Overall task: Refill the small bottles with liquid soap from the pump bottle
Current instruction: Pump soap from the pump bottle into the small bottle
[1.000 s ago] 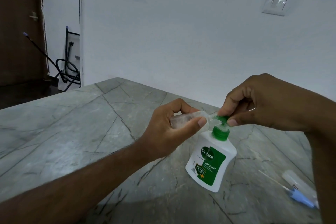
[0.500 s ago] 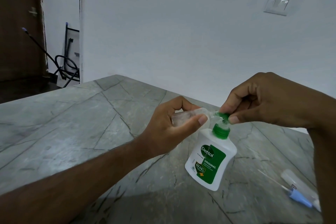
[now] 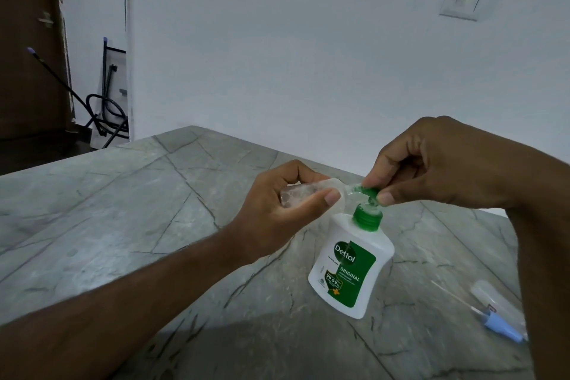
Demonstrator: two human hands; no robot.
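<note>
A white pump bottle point(image 3: 351, 268) with a green label and green collar stands on the grey marble table point(image 3: 123, 210). My right hand point(image 3: 438, 163) pinches its green pump head point(image 3: 368, 193) between thumb and fingers. My left hand point(image 3: 277, 210) grips a small clear bottle point(image 3: 303, 194) held on its side, its mouth against the pump nozzle. Foamy liquid shows inside the small bottle. My fingers hide much of it.
At the table's right edge lie another small clear bottle point(image 3: 496, 299) and a spray top with a blue part and thin tube point(image 3: 501, 328). A white wall with a switch plate point(image 3: 462, 0) stands behind. A brown door and black cables are at far left.
Both hands and the bottles keep nearly the same pose. The view has shifted slightly, and the pump head sits a little higher above the collar than before.
</note>
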